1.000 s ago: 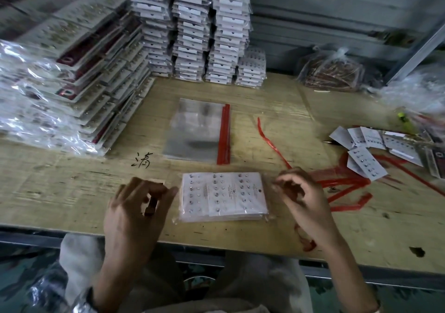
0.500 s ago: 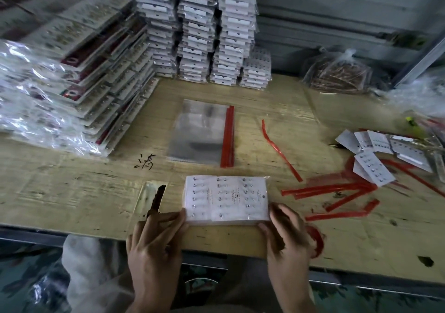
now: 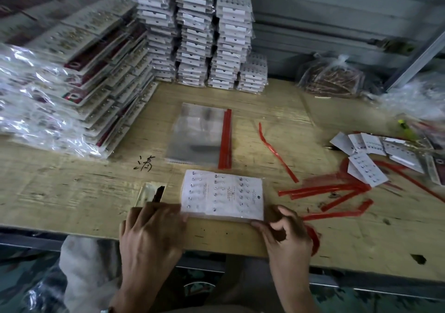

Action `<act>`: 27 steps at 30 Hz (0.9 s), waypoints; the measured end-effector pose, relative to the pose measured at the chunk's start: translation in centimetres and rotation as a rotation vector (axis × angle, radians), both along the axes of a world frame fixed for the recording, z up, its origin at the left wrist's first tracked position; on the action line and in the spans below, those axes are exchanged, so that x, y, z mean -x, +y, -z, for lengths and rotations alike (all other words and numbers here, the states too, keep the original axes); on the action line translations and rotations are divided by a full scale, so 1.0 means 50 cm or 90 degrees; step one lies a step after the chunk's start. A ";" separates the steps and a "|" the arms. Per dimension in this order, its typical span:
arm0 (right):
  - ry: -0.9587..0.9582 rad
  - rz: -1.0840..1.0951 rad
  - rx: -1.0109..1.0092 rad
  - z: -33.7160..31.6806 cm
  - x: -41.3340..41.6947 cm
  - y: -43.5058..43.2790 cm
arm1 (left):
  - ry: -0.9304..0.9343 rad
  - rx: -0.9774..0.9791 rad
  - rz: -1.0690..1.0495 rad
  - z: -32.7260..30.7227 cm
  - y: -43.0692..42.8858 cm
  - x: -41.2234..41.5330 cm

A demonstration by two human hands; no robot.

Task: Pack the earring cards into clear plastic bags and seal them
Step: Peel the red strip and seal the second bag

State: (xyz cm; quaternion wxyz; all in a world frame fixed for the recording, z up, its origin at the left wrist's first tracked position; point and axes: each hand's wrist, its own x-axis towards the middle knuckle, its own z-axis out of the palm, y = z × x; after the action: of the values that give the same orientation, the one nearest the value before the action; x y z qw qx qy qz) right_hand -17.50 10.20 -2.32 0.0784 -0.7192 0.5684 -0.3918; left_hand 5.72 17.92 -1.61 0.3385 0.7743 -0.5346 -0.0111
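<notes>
A clear bag holding a stack of white earring cards (image 3: 222, 193) lies flat near the table's front edge. My left hand (image 3: 150, 235) presses on its near left corner, fingers flat. At its near right corner, my right hand (image 3: 285, 234) pinches the bag's edge between thumb and fingers. A pile of empty clear plastic bags with red seal strips (image 3: 201, 135) lies just behind it. Loose earring cards (image 3: 367, 152) are spread at the right.
Tall stacks of packed cards (image 3: 212, 35) stand at the back, and a slanted heap of bagged cards (image 3: 72, 78) fills the left. Peeled red strips (image 3: 334, 192) litter the table to the right. A small dark-tipped piece (image 3: 157, 193) lies left of the bag.
Both hands came down from above the table to the near edge of the bagged cards and now hold its two corners. The bag has shifted little.
</notes>
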 end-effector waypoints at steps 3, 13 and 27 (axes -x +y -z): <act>-0.010 -0.015 -0.062 -0.029 -0.021 0.008 | 0.069 -0.023 -0.007 -0.021 -0.008 -0.004; 0.037 -0.289 -0.095 -0.053 -0.106 -0.056 | 0.200 0.029 0.169 -0.028 -0.104 0.019; 0.002 -0.318 -0.108 -0.044 -0.101 -0.070 | 0.293 0.007 0.188 -0.017 -0.111 0.018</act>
State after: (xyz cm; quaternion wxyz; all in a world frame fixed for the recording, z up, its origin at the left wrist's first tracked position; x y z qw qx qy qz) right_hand -12.46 6.71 -0.13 0.2320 -0.8288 0.4040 -0.3097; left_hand 4.85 12.36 -0.76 0.4499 0.6634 -0.5508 -0.2327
